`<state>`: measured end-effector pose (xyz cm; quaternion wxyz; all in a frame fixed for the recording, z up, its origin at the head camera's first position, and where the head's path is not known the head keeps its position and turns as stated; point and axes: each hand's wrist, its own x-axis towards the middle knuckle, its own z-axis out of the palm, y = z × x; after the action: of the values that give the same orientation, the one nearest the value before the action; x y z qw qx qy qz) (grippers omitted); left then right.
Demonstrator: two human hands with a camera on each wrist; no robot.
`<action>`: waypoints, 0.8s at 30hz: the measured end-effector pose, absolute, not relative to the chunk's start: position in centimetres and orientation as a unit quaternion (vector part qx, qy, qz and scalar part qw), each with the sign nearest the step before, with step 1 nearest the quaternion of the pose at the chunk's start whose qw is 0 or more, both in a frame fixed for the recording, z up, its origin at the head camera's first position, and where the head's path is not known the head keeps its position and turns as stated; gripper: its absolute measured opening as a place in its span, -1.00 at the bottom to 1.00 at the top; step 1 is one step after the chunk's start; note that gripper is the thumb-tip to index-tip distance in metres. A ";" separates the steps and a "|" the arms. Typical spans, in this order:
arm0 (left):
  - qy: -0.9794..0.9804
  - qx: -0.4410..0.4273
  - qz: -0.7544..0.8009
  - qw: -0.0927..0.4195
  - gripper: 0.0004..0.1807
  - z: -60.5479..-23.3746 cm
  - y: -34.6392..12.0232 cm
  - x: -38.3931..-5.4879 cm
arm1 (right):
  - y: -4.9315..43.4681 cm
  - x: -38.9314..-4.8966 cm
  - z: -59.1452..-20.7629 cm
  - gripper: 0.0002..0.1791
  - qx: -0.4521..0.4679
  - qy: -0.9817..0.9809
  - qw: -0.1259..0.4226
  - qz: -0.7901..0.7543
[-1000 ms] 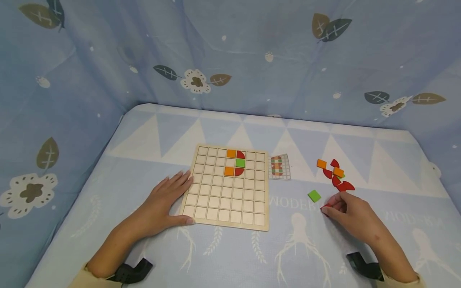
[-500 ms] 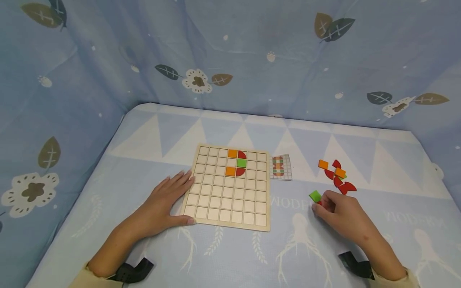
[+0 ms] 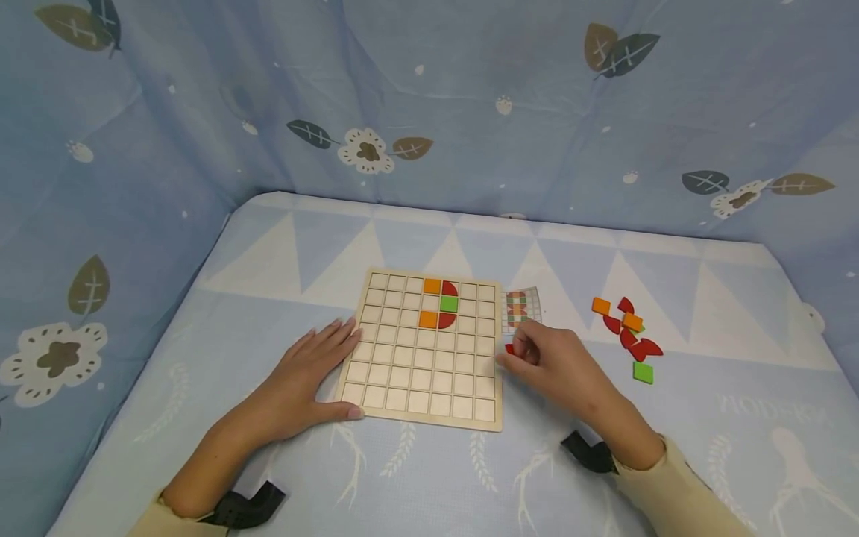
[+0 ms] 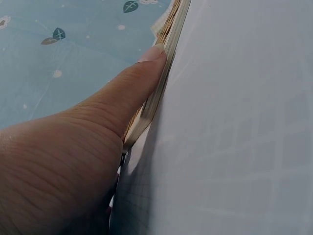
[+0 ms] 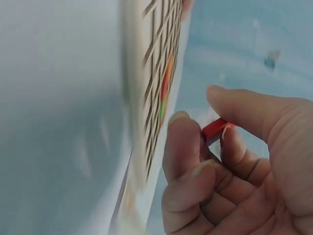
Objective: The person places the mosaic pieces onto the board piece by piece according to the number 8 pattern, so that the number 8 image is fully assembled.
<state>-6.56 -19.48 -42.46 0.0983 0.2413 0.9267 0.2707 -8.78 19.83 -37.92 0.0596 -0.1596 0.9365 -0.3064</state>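
Note:
A square wooden grid board (image 3: 409, 379) lies on the table, with two orange square tiles (image 3: 432, 286), two red quarter-round tiles (image 3: 447, 321) and a green square tile (image 3: 449, 304) set in its upper cells. My left hand (image 3: 295, 380) rests along the board's left edge, fingers straight, thumb at the near corner; the left wrist view shows that thumb (image 4: 132, 81) against the edge. At the board's right edge, my right hand (image 3: 553, 365) pinches a red tile (image 5: 215, 129) between thumb and fingers. Its full shape is hidden by the fingers.
A small pattern card (image 3: 530, 302) lies against the board's right side, partly behind my right hand. Farther right is a loose pile of red tiles (image 3: 647, 349) and orange tiles (image 3: 600, 306), with a green tile (image 3: 643, 372) at its near side.
My right hand has moved left from near the loose tiles to the board's right edge, carrying the red tile. The loose green tile has shifted right, closer to the pile. My left hand stays put.

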 end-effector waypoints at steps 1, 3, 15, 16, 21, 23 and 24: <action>0.926 0.241 0.272 0.098 0.20 -42.5 -19.5 -6.5 | 18.8 -9.2 -37.9 -0.65 -0.174 0.933 0.061 -0.309; 0.926 0.241 0.273 0.099 0.20 -42.6 -19.6 -6.5 | 16.6 -10.2 -37.9 -0.65 -0.197 0.928 0.064 -0.309; 0.931 0.233 0.259 0.112 0.23 -42.8 -19.6 -6.7 | 7.8 -15.6 -37.8 -0.63 -0.241 0.934 0.118 -0.236; 0.930 0.234 0.258 0.113 0.22 -42.8 -19.6 -6.8 | 7.4 -15.8 -38.0 -0.64 -0.243 0.937 0.121 -0.219; 0.929 0.240 0.262 0.105 0.21 -42.7 -19.7 -6.7 | 6.5 -16.3 -38.4 -0.69 -0.253 0.943 0.129 -0.171; 0.928 0.241 0.264 0.101 0.21 -42.7 -19.7 -6.7 | 6.5 -16.3 -38.3 -0.70 -0.256 0.942 0.133 -0.171; 0.928 0.241 0.266 0.100 0.20 -42.7 -19.8 -6.6 | 6.5 -16.3 -38.3 -0.71 -0.256 0.941 0.135 -0.175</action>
<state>-6.65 -19.79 -42.69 0.1002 0.2408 0.9280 0.2660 -16.27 6.54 -38.28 0.1350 -0.2564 0.9409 -0.1753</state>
